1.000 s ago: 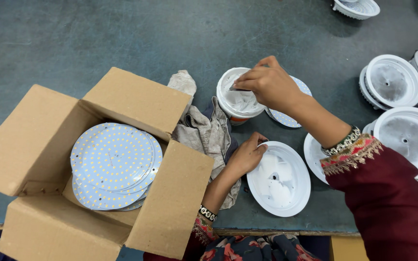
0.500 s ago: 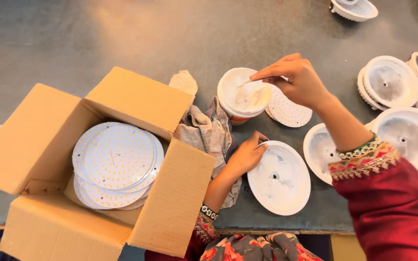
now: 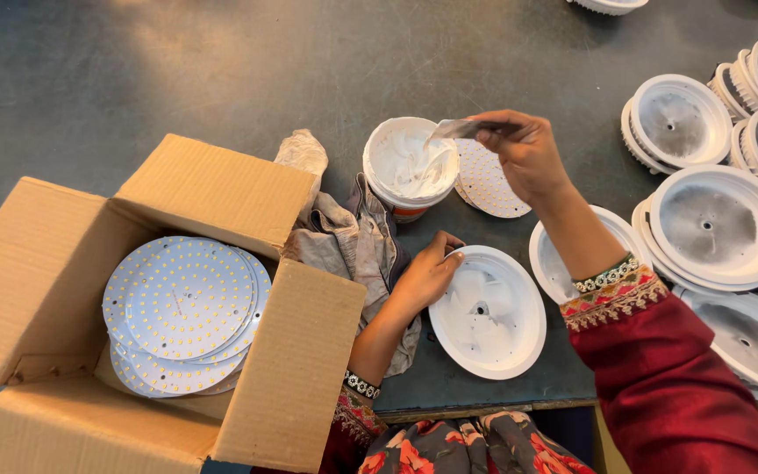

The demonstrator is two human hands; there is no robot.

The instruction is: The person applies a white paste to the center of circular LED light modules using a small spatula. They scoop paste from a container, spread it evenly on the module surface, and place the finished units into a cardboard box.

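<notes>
Right hand (image 3: 528, 158): fingers pinching a thin spatula (image 3: 458, 130) over the paste tub (image 3: 410, 162).
Left hand (image 3: 427, 272): fingers bracing the housing (image 3: 489, 312) rim, centre frame.
Handling: housing looking light, stiff; rim gripping best.

right hand (image 3: 526, 156) lifted out of the paste tub (image 3: 409, 165), spatula (image 3: 460, 129) now raised over its rim, round LED board (image 3: 489, 180) uncovered

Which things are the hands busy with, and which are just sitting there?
In use:
left hand steadying a white round housing
right hand holding a spreader over a tub of white paste

Just lying about:
cardboard box of dotted discs
crumpled rag
stacked housings
</notes>
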